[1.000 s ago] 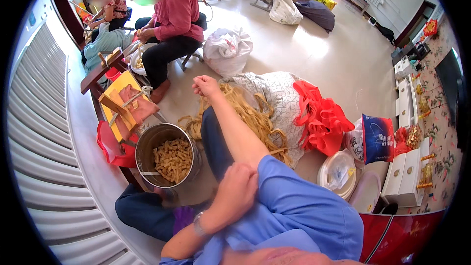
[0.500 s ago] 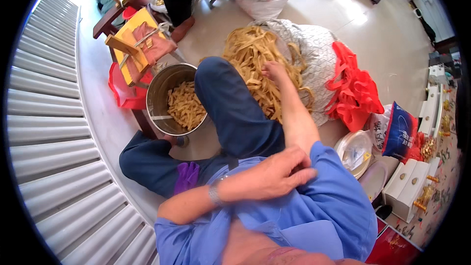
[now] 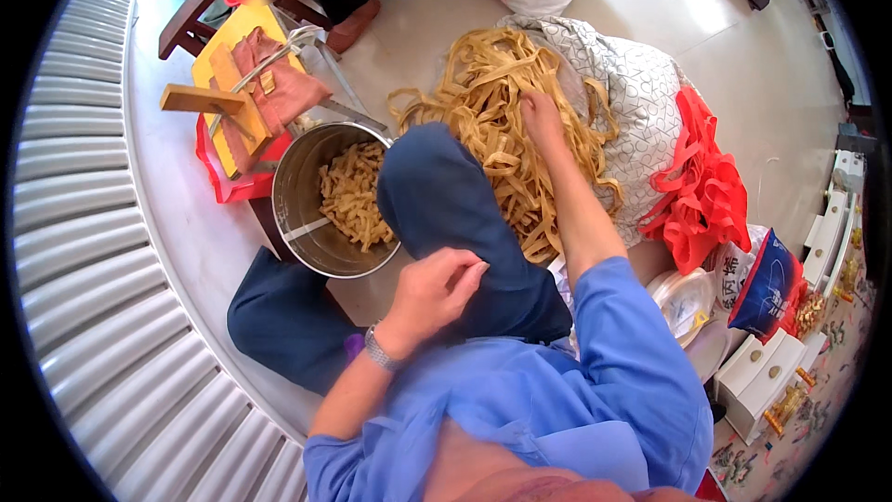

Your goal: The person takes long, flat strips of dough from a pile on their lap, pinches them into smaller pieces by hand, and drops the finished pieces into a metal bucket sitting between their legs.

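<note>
A tangled heap of long, flat tan strips (image 3: 506, 144) lies on a patterned white cloth (image 3: 641, 102) ahead of me. My right hand (image 3: 541, 119) reaches into the heap with its fingers closed on the strips. Above my raised knee is my left hand (image 3: 435, 290), wearing a metal-band watch; its fingers are curled against the thumb, and nothing shows between them. Left of that knee stands a round metal pot (image 3: 307, 249) with many short tan pieces (image 3: 353, 195) inside, partly hidden by my leg.
A yellow stool (image 3: 223, 46) with a wooden piece and brown cloth on it stands beyond the pot. Red fabric (image 3: 701, 181) lies on the right, near plastic lids (image 3: 683, 297). A white ribbed radiator (image 3: 93, 270) runs along the left. Another person's foot (image 3: 355, 26) is at the back.
My left hand has swung left from beside my right elbow to above my knee, its fingers drawing together. My right hand stays at the strips. The view has shifted slightly.
</note>
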### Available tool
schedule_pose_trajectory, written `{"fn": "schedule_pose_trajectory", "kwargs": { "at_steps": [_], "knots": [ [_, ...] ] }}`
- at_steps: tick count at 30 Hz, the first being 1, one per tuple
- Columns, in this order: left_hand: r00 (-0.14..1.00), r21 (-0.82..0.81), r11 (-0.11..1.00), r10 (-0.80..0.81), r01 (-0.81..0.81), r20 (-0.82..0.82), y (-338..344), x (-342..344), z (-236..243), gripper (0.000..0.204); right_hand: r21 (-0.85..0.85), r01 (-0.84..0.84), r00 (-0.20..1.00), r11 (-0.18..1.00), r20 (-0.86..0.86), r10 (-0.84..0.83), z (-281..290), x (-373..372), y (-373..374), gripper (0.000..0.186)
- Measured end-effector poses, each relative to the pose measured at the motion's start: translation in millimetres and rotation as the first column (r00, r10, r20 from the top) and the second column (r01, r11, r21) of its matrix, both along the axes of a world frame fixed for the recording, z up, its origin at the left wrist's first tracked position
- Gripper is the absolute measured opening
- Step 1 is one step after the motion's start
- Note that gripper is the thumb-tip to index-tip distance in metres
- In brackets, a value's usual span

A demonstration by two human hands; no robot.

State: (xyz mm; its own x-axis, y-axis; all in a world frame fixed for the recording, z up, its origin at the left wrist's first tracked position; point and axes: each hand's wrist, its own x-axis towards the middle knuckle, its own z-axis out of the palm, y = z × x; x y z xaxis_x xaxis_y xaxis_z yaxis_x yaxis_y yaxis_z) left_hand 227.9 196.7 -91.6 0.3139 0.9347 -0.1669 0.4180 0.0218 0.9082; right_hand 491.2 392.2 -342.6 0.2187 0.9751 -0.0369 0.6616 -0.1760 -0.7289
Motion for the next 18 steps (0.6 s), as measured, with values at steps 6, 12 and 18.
{"fn": "schedule_pose_trajectory", "kwargs": {
  "at_steps": [6, 12, 18],
  "knots": [
    [0.998, 0.051, 0.998, -0.046, 0.044, 0.036, 12, -10, -9, 0.012, 0.072, -0.354, 0.731, 0.932, 0.643, 0.228, -14, 7, 92, 0.035],
    [0.993, 0.051, 0.998, -0.054, 0.048, 0.108, 20, -11, -13, 0.007, -0.547, -0.305, 0.613, 0.779, 0.513, 0.600, 1, -10, 87, 0.029],
    [0.992, 0.054, 0.999, -0.002, -0.005, 0.123, 12, -6, -12, 0.006, -0.580, -0.627, 0.625, 0.520, 0.025, 0.780, 8, 11, -58, 0.028]
  ]
}}
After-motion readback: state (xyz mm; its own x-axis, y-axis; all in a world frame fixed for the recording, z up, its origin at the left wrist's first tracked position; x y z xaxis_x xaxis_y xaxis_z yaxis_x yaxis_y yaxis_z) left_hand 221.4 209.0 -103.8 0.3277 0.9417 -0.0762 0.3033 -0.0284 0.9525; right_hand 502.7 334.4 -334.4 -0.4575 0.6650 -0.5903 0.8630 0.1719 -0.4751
